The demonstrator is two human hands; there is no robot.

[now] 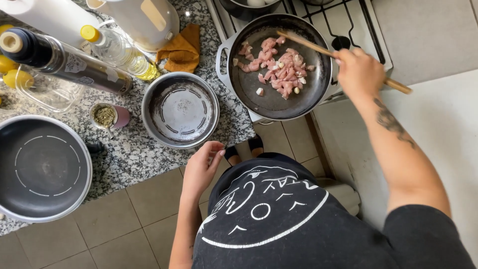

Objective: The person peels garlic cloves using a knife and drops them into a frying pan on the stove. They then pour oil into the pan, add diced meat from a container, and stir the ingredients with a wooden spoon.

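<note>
My right hand (357, 72) grips a wooden spoon (318, 48) whose end reaches into a dark pan (271, 97) on the stove. Pink pieces of raw chicken (279, 67) with bits of garlic lie in the pan's middle. My left hand (201, 167) hangs loose by my waist, just off the granite counter's edge (134, 154), fingers curled and holding nothing. It is nearest an empty steel bowl (180, 109) on the counter.
A large dark pan (42, 169) sits at the counter's left. A small cup of dried herbs (106, 116), a dark bottle (59, 62), an oil bottle (119, 52), an orange cloth (181, 50), a white appliance (144, 20) and lemons (12, 74) stand behind. Tiled floor below.
</note>
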